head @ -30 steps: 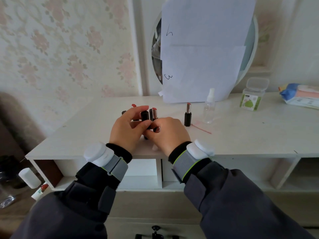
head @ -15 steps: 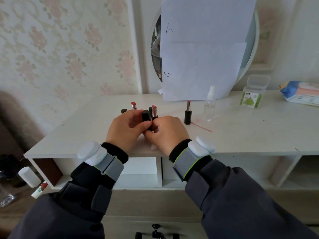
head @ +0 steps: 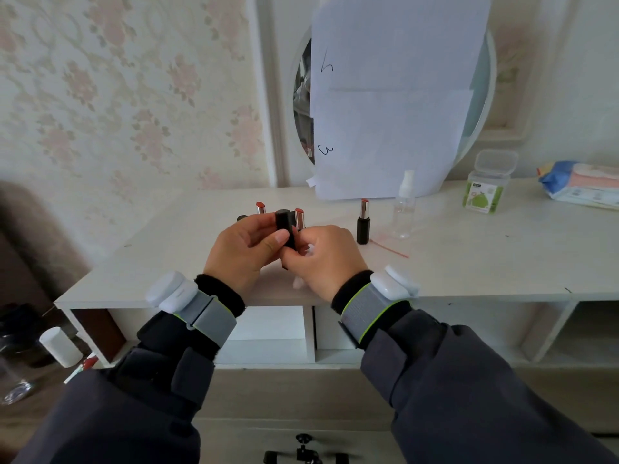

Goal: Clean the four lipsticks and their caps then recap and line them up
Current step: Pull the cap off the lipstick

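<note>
- My left hand (head: pixel 242 252) pinched a black lipstick cap (head: pixel 285 233) above the bench (head: pixel 469 262).
- My right hand (head: pixel 326 259) had its fingers curled at the cap's base; what they held I couldn't tell.
- Paper sheets (head: pixel 395 95) read "4" and "3".

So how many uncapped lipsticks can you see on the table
3: one lipstick behind the left hand, one just above the hands, one standing beside the spray bottle. A fourth may be hidden by the hands.
</note>
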The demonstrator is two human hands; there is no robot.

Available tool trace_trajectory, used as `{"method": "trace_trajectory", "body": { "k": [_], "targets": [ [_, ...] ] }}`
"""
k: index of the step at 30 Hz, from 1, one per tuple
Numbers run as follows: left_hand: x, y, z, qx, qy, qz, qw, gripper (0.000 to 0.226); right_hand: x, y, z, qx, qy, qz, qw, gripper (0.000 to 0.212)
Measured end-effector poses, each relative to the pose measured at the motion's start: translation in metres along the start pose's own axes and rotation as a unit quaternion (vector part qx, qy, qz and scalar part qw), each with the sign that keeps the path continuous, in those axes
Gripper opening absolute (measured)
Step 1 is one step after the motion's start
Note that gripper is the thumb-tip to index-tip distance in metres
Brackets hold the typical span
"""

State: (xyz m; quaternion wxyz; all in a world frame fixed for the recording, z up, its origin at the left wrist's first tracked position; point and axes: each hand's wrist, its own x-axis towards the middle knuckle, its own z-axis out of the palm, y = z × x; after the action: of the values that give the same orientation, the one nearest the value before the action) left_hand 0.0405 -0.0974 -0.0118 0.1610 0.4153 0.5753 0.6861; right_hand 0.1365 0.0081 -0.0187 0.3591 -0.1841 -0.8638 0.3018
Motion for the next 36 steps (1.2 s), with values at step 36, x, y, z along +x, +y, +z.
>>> {"method": "trace_trajectory", "body": {
  "k": [36],
  "targets": [
    [0.018,-0.003,0.008,0.322,0.096,-0.072,0.939,0.032,0.021,-0.004,-0.013,-0.044,-0.018,0.179,0.983,0.048]
  ]
}}
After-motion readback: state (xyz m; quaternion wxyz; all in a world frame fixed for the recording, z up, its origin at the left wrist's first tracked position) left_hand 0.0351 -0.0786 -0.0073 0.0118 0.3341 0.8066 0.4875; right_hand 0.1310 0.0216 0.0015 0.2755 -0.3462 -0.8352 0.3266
